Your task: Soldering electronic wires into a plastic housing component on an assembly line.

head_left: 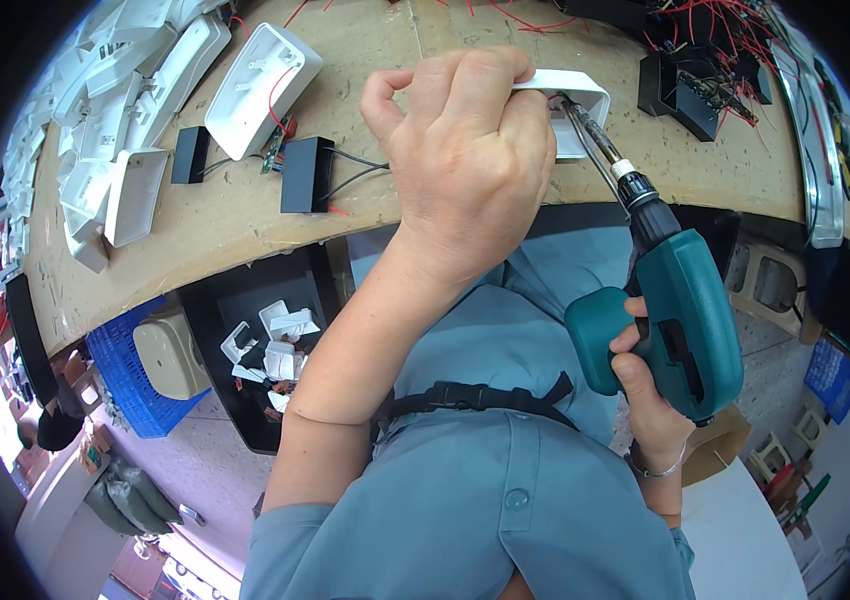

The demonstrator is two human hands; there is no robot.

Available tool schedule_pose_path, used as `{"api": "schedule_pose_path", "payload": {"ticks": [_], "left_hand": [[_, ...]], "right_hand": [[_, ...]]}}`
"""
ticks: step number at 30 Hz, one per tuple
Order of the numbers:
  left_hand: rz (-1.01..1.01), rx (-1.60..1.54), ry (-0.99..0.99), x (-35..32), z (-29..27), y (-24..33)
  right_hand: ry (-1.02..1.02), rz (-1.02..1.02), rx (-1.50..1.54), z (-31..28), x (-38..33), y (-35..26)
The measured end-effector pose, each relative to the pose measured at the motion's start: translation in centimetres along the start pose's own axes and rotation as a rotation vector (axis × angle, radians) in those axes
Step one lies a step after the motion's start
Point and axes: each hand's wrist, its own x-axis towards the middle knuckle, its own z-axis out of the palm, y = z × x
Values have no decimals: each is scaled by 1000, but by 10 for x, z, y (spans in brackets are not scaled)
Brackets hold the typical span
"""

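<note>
Wooden bench (235, 225): white housings (125, 90), black boxes (306, 174)

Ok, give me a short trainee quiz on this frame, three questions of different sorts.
1. True or false: the left hand holds a white casing.
2. The right hand grips: A) pliers B) a teal drill C) a hammer
3. Where does the drill's bit point?

Key: 1 true; 2 B; 3 into the casing.
</note>
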Motion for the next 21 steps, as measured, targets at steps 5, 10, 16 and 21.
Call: {"api": "schedule_pose_path", "payload": {"ticks": [5,10,16,21], "left_hand": [[2,7,-5,0,-1,-1],[11,-4,-7,1,-1,-1],[10,-1,-12,0,0,-1],[5,2,-27,1,-2,0]], "right_hand": [[-13,92,31,-3,-7,1],[8,3,-103,3,-1,-4],[-6,29,-47,-3,-3,0],[-72,67,-27,-4,-6,-1]]}}
